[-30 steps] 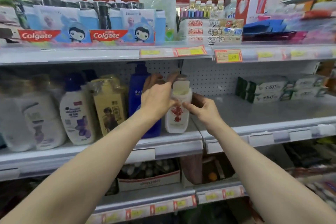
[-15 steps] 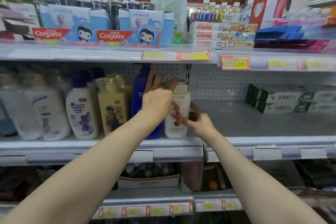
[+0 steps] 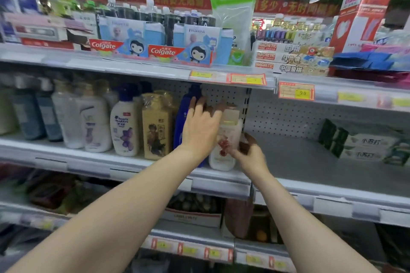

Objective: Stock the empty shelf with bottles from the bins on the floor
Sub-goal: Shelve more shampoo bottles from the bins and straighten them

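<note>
White bottle (image 3: pixel 233 134) just beside blue bottle (image 3: pixel 180 122)

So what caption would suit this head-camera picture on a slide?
Right hand grips a white bottle on the shelf beside a blue bottle, left hand open against it.

A shop is indicated by grey metal shelves (image 3: pixel 321 168), yellow-and-red price tags (image 3: pixel 296 93), and boxed Colgate toothpaste (image 3: pixel 179 52).

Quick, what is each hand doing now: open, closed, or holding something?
Left hand: open, fingers straight, by the white bottle.
Right hand: grips the white bottle's lower part.
</note>
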A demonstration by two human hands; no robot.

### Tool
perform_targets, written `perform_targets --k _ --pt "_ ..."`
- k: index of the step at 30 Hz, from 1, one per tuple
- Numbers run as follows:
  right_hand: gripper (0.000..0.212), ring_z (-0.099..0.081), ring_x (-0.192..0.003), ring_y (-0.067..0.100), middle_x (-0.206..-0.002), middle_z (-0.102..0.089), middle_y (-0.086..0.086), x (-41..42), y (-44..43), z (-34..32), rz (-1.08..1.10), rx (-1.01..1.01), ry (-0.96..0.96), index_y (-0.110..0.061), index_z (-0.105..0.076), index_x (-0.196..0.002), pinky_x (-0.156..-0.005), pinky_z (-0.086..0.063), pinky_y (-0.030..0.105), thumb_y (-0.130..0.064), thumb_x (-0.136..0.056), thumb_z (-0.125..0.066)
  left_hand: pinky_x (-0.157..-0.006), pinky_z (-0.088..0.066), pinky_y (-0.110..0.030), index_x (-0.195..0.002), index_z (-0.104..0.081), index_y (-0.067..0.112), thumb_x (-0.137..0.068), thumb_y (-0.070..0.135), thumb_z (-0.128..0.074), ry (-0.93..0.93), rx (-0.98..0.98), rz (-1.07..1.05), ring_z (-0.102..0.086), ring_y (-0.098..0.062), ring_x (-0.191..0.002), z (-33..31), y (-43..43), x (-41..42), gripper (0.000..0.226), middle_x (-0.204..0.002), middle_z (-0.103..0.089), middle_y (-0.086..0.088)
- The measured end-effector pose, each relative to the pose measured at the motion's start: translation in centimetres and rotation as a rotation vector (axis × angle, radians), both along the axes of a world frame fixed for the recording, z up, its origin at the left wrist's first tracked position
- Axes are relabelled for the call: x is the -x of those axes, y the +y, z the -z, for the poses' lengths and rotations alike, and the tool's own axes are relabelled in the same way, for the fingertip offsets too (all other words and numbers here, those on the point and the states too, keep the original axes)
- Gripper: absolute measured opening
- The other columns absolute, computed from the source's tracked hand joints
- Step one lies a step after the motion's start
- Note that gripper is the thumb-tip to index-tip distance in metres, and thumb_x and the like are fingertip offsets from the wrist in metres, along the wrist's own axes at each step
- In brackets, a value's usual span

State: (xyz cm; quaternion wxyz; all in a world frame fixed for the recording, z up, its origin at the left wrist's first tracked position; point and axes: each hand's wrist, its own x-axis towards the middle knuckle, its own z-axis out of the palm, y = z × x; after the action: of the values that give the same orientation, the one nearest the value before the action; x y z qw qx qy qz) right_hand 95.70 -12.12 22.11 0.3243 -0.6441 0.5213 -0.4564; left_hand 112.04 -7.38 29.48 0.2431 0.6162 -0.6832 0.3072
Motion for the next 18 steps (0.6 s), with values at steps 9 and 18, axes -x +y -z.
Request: perform_targets --k 9,18 --pt "0.075 -0.054 -0.128 0.020 -0.141 -0.055 0.000 -5.1 7.3 -2.0 0.125 0.147 0.100 -0.023 -0.044 -0.144 -0.104 -0.047 0.039 -0.039 -0.081 -0.081 -0.109 -0.036 -0.042 -0.152 -0.027 0.033 -0.073 0.051 -0.079 0.311 -0.055 0.044 -0.034 -0.028 -0.133 1.6 7.5 -9.8 0.096 -0.140 -0.047 -0.007" --pt "0.074 -0.050 -0.126 0.025 -0.138 -0.052 0.006 -24.3 15.9 -3.1 -0.016 0.175 0.266 -0.024 -0.046 -0.140 -0.102 -0.045 0.037 -0.048 -0.079 -0.080 -0.101 -0.045 -0.045 -0.141 -0.039 0.035 -0.075 0.045 -0.081 0.500 -0.222 -0.077 -0.031 -0.031 -0.133 3.0 20.3 -30.5 0.079 -0.143 -0.033 -0.008"
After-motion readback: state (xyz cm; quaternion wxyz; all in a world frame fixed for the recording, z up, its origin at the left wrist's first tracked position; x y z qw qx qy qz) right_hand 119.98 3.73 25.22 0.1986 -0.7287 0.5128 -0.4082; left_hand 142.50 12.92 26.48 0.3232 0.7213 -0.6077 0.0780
